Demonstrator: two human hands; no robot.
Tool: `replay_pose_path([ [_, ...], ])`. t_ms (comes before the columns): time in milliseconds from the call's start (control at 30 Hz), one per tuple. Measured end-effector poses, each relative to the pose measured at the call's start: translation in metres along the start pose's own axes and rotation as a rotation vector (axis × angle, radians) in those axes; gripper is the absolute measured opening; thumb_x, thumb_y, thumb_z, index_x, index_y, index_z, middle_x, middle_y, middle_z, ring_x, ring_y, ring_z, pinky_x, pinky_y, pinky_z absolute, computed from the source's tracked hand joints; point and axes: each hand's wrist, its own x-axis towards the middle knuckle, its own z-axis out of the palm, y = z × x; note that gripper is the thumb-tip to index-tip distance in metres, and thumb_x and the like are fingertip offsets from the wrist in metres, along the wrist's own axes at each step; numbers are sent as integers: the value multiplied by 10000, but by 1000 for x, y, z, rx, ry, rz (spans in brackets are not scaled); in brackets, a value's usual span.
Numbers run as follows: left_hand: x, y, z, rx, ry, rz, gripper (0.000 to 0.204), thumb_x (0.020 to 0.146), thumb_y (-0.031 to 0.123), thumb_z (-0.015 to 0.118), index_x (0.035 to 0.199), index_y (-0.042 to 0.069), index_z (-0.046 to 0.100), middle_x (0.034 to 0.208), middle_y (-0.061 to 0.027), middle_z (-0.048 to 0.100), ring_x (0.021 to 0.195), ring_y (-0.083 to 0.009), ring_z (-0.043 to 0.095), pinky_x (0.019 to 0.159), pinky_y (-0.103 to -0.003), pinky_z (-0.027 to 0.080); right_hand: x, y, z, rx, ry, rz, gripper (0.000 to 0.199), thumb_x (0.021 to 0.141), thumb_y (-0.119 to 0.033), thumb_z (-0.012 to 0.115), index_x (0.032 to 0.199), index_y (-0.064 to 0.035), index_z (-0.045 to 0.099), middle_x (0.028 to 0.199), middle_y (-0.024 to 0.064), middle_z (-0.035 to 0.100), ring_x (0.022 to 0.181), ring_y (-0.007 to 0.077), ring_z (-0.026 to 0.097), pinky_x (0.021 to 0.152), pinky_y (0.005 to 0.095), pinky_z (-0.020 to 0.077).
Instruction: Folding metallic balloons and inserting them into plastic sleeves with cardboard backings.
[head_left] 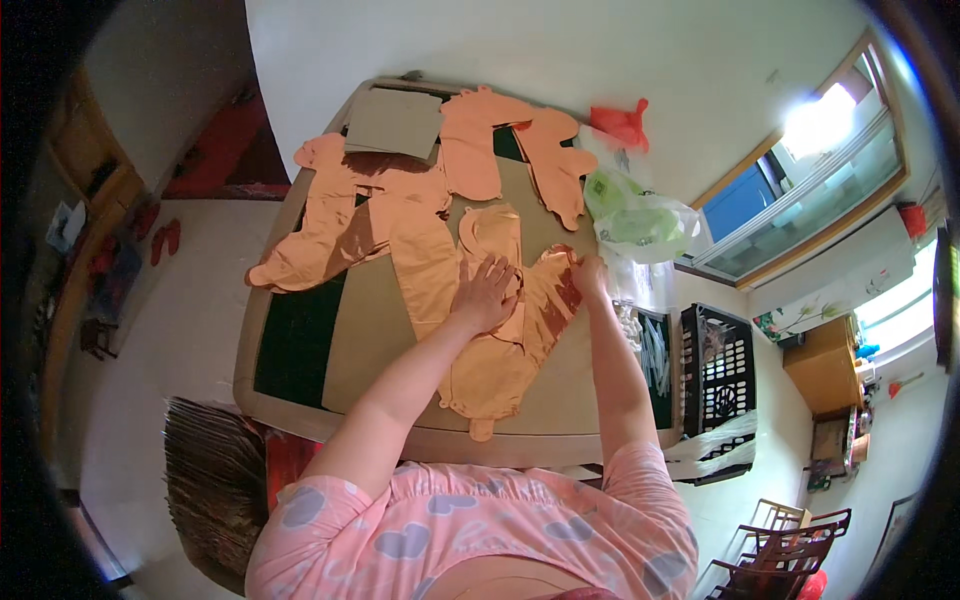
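Observation:
A flat, uninflated rose-gold foil balloon [490,375] with curved, branching outlines lies on the table in front of me. My left hand [485,295] rests flat on its middle, fingers spread. At its upper right arm, my right hand [590,275] pinches the foil edge, where the sheet is creased and shiny. More flat foil balloons [335,215] overlap at the left, and others [475,150] lie at the far side. A stack of grey-brown card sheets [393,122] sits partly on top of them.
Green-and-clear plastic bags [640,215] and a red bag [620,125] lie at the table's far right. Thin pale strips [655,355] are by the right edge. Beside the table stand a black basket [718,365] and, lower left, a thick stack of brownish sheets [212,490].

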Motion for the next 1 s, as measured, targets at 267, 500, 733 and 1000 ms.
replay_pose_path([
  [267,-1,1,-2,-29,-10,24,627,976,460,334,1519,155,261,1591,-27,212,1479,-232,128,1162,-612,69,-16,-14,-12,97,135,35,293,923,-220,493,1036,10,633,1063,261,650,968,416,637,843,500,506],
  [500,-4,-9,3,-28,31,12,624,970,471,348,1505,152,304,1583,-39,237,1476,-251,140,1157,-618,72,-15,-33,-37,1475,-483,0,423,991,-370,485,1250,-35,499,1018,184,687,918,335,677,781,444,539],
  [733,-2,6,-16,-52,35,66,598,947,508,400,1446,180,427,1501,-73,399,1443,-287,235,1161,-593,53,-64,3,57,1,295,-385,422,952,-174,483,1357,-55,495,1402,202,473,1316,375,425,1111,518,297],
  [1000,1,-3,12,-343,188,13,598,927,370,488,1462,137,357,1519,-152,331,1399,-337,298,1139,-399,281,-122,-52,40,226,123,-467,468,997,-218,416,1443,-77,392,1500,143,375,1410,314,303,1154,516,212],
])
